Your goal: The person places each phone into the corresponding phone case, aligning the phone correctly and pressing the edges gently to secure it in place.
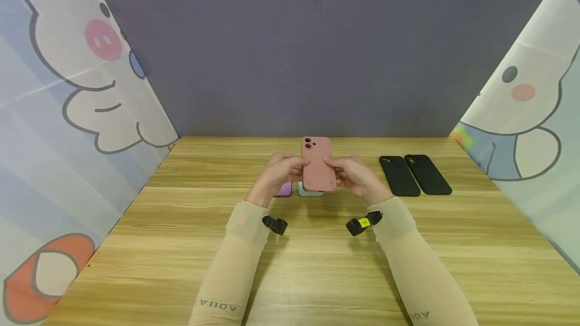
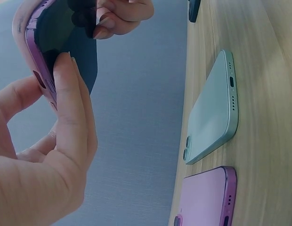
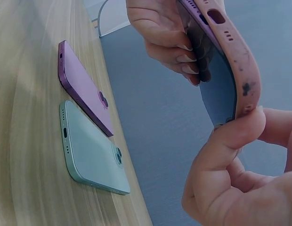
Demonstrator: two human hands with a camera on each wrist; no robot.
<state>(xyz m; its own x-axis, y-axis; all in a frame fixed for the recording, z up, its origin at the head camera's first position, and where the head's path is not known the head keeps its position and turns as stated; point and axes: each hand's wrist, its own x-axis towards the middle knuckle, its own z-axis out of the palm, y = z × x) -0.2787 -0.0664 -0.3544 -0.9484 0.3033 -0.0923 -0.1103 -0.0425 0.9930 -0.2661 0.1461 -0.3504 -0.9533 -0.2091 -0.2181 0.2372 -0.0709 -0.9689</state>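
Both hands hold up a purple-edged phone (image 2: 61, 35) in a pink phone case (image 1: 319, 169), its back and two camera openings facing the head camera. At the case's left side, my left hand (image 1: 284, 169) pinches with the thumb on the back and fingers on the dark screen. On the opposite side my right hand (image 1: 358, 177) grips the lower corner, thumb on the back. The left wrist view shows the purple frame standing partly out of the case. Dark smudges mark the case's bottom edge in the right wrist view.
Beneath the hands, a mint green phone (image 3: 92, 150) and a purple phone (image 3: 82, 87) lie back up, side by side on the wooden table (image 1: 181, 245). Two black phone cases (image 1: 400, 176) lie at the right; whether they contain phones cannot be seen. A grey panel (image 1: 290, 49) stands behind.
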